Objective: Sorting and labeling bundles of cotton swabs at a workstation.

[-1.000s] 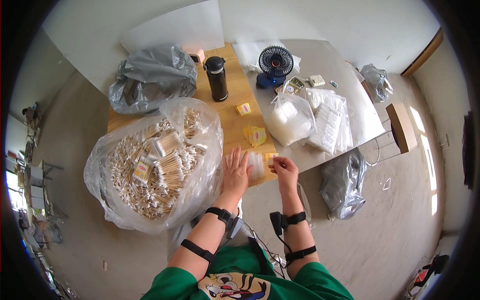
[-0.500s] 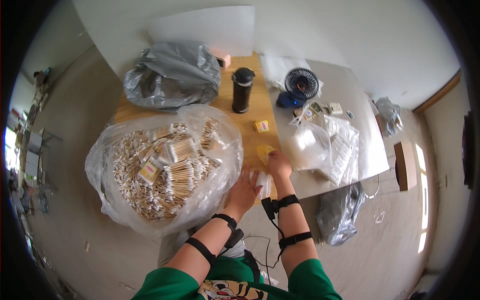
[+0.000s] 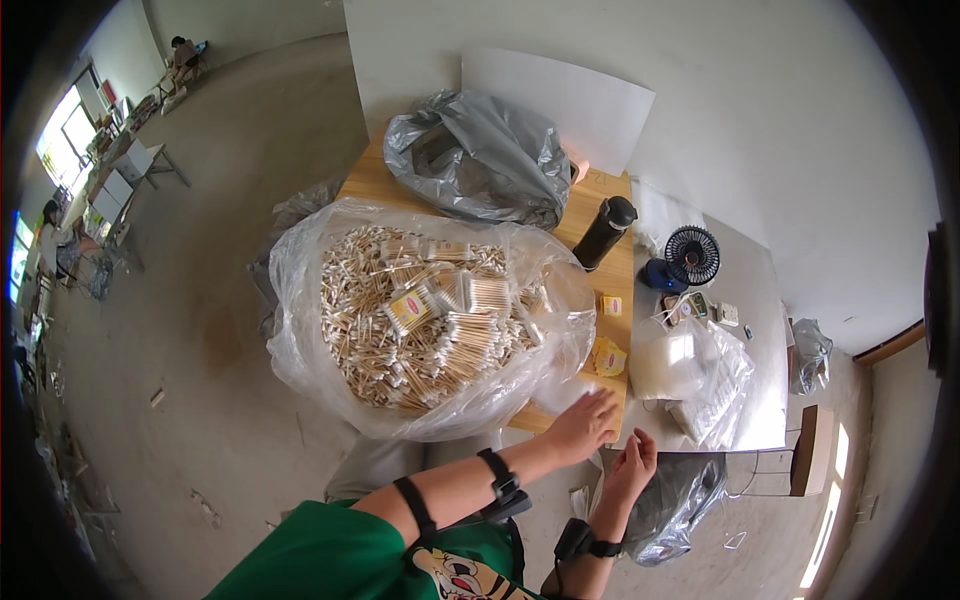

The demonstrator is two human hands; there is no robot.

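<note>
Left hand (image 3: 583, 424): fingers spread flat, holding nothing, touching the clear bag of cotton swabs (image 3: 420, 320) at the near edge of the wooden table (image 3: 600, 262).
Right hand (image 3: 632, 466): loosely curled, empty, below the edge.
Beyond the hands: grey bag (image 3: 475, 160), black bottle (image 3: 604, 232), small fan (image 3: 690, 257).
Room: concrete floor (image 3: 200, 330), white wall (image 3: 780, 130).

The scene is viewed from a single head-worn fisheye camera, aimed steeply down from above the wooden table (image 3: 600, 262). The table is seen at arm's length; edges are bent toward the rim.
</note>
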